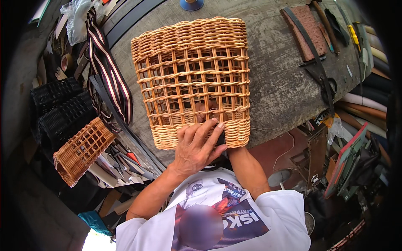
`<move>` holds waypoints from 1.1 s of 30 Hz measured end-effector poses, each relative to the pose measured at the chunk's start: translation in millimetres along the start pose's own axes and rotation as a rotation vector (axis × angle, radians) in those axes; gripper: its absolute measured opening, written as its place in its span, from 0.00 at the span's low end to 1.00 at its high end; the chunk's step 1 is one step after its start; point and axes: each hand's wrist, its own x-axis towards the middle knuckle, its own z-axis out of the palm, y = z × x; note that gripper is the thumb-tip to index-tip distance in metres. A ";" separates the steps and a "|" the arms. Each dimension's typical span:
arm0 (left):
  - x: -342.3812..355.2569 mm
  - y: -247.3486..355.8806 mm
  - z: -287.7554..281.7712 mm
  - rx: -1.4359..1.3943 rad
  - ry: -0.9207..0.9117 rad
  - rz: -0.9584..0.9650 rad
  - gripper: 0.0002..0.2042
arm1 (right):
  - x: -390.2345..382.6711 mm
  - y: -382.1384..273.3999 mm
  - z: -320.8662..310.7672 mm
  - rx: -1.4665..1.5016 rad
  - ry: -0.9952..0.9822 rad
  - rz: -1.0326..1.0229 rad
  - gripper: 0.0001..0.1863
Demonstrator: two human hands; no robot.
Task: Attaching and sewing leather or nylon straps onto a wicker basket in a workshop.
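Observation:
A tan woven wicker basket (pixel 192 83) lies on the worn table, its open lattice side up and its near rim toward me. My left hand (pixel 196 144) rests over that rim, fingers bent together on the weave. Between its index finger and thumb shows a short black strap (pixel 221 137), lying against the basket's edge. My right forearm reaches under the rim into the basket. Through the lattice gaps part of my right hand (pixel 206 109) shows inside; its fingers are mostly hidden, and what they hold I cannot make out.
At the right lie a reddish block (pixel 305 35), a long dark strip (pixel 307 42), a hammer (pixel 324 23) and black scissors (pixel 324 83). Striped straps (pixel 109 67) hang at the left, near black baskets (pixel 67 113) and a smaller tan basket (pixel 83 150). Rolled material (pixel 372 100) fills the right side.

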 end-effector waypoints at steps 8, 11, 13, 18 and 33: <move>-0.9 -1.8 0.2 0.005 0.011 0.001 0.29 | -4.0 -1.7 2.5 -0.029 -0.018 -0.025 0.30; -3.3 -2.2 0.6 0.014 0.004 0.009 0.29 | -10.8 -0.3 7.3 -0.041 -0.021 -0.045 0.30; -2.4 -1.9 1.3 -0.002 0.010 0.012 0.29 | -16.0 -1.6 8.1 -0.050 -0.021 -0.062 0.30; -1.7 -1.8 -0.1 0.003 -0.012 0.021 0.31 | -31.6 -6.5 9.5 -0.067 -0.002 -0.101 0.30; 0.8 -0.3 6.8 0.109 0.050 0.092 0.31 | -81.3 3.2 12.7 0.676 0.174 0.170 0.32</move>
